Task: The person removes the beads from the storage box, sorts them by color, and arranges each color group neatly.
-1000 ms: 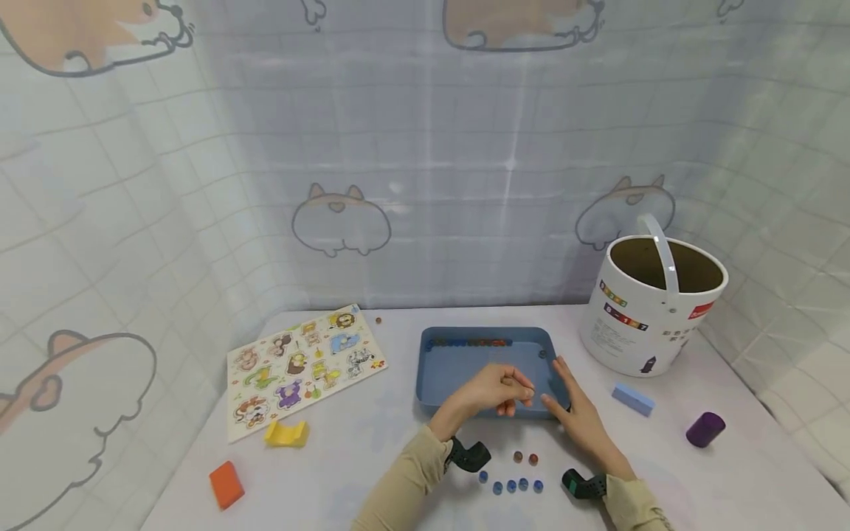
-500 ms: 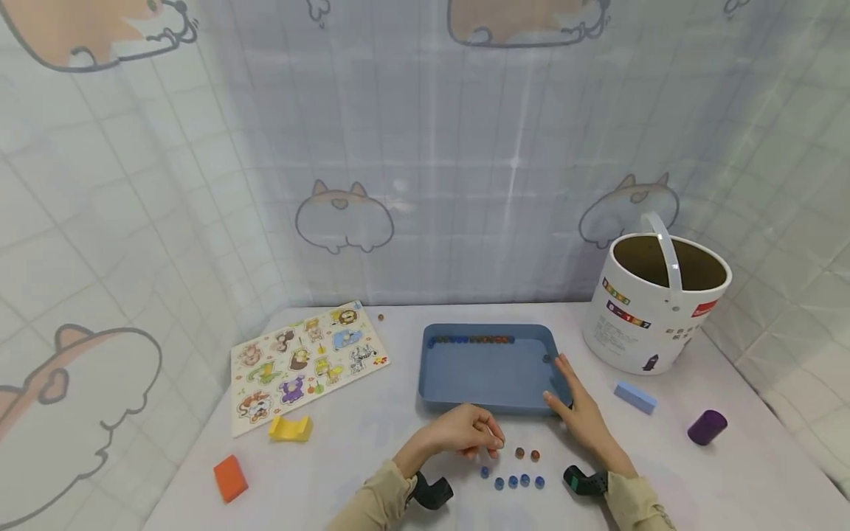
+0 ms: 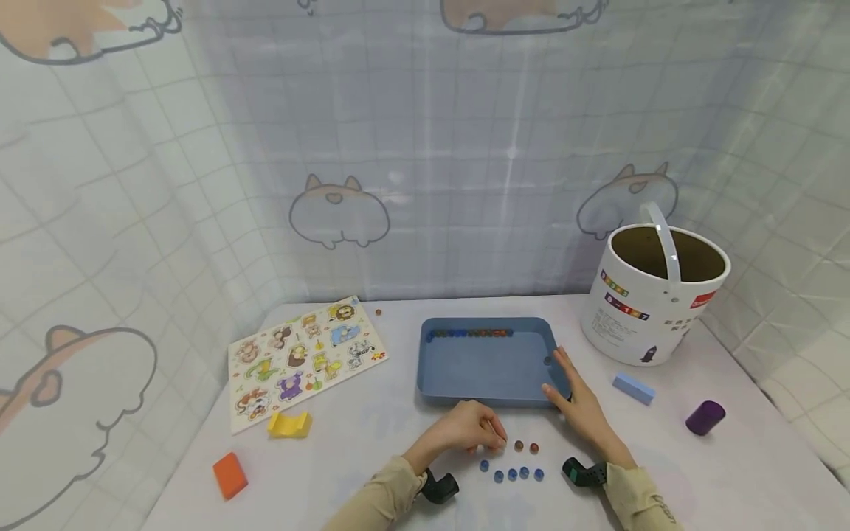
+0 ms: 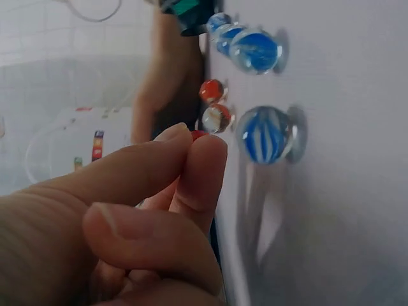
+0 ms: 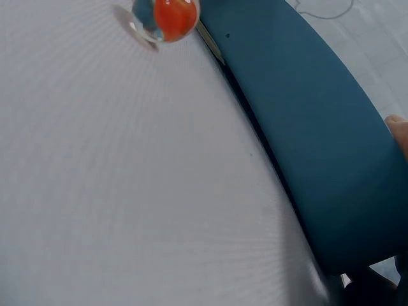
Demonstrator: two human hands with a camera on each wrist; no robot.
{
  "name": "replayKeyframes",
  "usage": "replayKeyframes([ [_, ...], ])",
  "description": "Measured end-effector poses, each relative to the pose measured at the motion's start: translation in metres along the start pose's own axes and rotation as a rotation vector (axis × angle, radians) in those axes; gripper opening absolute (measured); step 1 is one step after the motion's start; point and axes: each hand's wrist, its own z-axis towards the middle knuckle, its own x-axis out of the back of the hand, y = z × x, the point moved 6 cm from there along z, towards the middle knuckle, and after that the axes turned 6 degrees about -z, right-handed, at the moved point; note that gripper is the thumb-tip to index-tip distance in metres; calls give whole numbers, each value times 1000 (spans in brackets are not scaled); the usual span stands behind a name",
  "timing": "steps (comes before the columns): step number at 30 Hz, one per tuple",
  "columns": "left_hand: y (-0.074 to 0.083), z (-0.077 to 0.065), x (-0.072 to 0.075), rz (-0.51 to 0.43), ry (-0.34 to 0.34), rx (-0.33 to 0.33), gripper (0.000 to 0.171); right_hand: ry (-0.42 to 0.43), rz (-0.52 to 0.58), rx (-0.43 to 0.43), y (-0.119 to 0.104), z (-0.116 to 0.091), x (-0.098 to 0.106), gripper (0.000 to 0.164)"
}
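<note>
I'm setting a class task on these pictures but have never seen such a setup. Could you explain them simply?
There is no machine: the left grip and right grip are someone's bare hands. The wide picture comes from a camera worn on the head, the two close ones from cameras on each wrist.

On the white surface are a blue tray with a row of marbles, loose marbles in front, an animal puzzle board, a white bucket and coloured blocks.

The left grip pinches a red thing, mostly hidden, probably a marble. The right grip is at the tray's right side.

Left hand (image 3: 467,428) in a pinch, right hand (image 3: 584,409) outstretched
</note>
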Motion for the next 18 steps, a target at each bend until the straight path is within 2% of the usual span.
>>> replayKeyframes([
  [5,1,3,-5,78,0,5,6,-1,0,-7,1,0,0,74],
  [11,3,6,-6,55,-8,20,6,1,3,-12,1,1,1,73],
  [14,11,5,-1,27,-18,13,11,2,10,6,-1,1,1,73],
  [18,32,11,15,-26,-25,-24,19,11,14,21,-1,0,1,73],
])
